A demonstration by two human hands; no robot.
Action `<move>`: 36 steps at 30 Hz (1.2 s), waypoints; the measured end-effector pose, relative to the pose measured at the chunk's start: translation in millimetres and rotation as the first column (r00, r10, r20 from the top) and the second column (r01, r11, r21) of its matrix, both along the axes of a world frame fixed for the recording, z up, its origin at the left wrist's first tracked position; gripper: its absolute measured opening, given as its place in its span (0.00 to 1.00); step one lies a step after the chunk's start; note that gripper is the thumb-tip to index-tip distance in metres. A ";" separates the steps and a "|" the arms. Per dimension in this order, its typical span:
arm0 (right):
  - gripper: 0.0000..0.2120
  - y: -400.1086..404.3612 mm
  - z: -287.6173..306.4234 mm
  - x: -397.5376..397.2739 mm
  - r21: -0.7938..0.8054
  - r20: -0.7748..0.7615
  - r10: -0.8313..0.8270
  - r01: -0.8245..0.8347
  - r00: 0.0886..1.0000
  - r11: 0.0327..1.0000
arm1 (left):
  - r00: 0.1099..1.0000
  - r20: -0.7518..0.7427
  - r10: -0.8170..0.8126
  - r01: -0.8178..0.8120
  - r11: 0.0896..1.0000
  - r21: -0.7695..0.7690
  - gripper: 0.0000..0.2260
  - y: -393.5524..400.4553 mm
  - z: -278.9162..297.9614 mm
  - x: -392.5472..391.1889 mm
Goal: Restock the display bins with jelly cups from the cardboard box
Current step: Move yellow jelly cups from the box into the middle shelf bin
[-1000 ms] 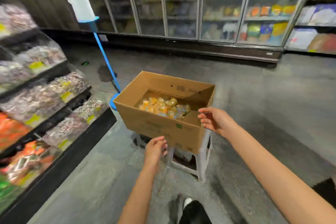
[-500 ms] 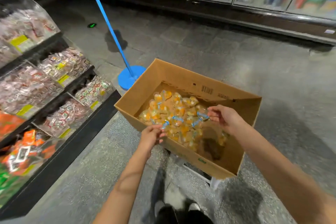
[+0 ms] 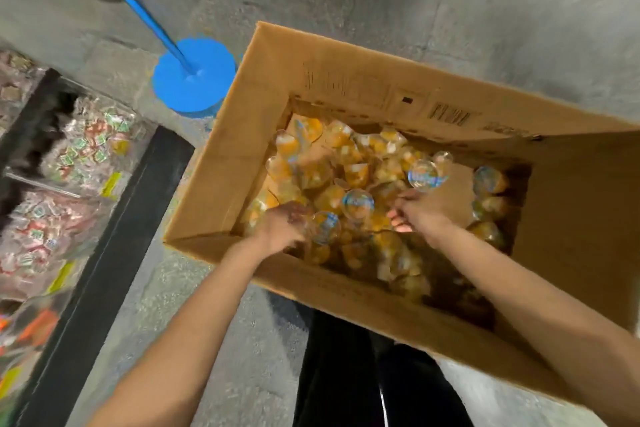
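Both hands are reaching into the cardboard box (image 3: 263, 121), left hand (image 3: 282, 227) clasping a jelly cup (image 3: 325, 227) near the box's front wall, right hand (image 3: 420, 211) curling among the orange jelly cups (image 3: 346, 166), its grip unclear.

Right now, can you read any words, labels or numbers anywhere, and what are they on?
None can be read.
Cardboard box: barcode and printed marks, blurred.
Jelly cups: lid print blurred.
Display bins: yellow tags too blurred.

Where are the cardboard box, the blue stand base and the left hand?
cardboard box (image 3: 346, 80): head view, far wall.
blue stand base (image 3: 194, 76): head view, disc top.
left hand (image 3: 282, 227): head view, back of hand.
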State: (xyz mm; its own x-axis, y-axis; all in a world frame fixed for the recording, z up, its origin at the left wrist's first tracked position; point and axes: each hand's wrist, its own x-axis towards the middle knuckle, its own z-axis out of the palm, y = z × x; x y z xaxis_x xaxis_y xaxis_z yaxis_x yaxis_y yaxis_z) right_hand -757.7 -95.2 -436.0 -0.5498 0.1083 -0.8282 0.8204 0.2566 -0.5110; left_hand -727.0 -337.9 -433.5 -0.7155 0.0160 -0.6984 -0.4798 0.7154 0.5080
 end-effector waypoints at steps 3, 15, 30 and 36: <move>0.10 -21.4 -52.7 -9.9 0.225 -0.077 0.228 -0.206 0.971 0.952 | 0.916 0.127 -0.380 0.400 0.859 -0.320 0.11 -13.9 -14.4 -7.8; 0.39 -51.8 -111.8 -6.7 0.636 -0.047 0.718 -0.533 0.695 0.558 | 0.812 0.011 -0.583 0.569 0.788 -0.234 0.23 8.5 -24.4 -8.5; 0.23 -58.8 -49.7 20.7 -0.280 -0.097 -0.171 0.138 0.980 0.950 | 0.931 -0.362 0.054 -0.015 0.994 0.110 0.35 -0.1 -25.3 -23.5; 0.33 -101.3 -102.8 29.8 0.285 0.082 0.563 -0.561 0.822 0.778 | 0.910 -0.387 0.146 -0.180 0.982 -0.053 0.35 -24.4 -46.9 -27.2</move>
State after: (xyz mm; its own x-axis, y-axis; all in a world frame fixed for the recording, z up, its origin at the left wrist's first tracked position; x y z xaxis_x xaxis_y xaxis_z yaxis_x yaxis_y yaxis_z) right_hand -727.8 -196.5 -538.8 -0.5931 0.0063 -0.8051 0.4812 0.8045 -0.3482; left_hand -754.2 -362.3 -480.4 -0.9145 -0.1713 -0.3664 -0.3764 0.6923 0.6157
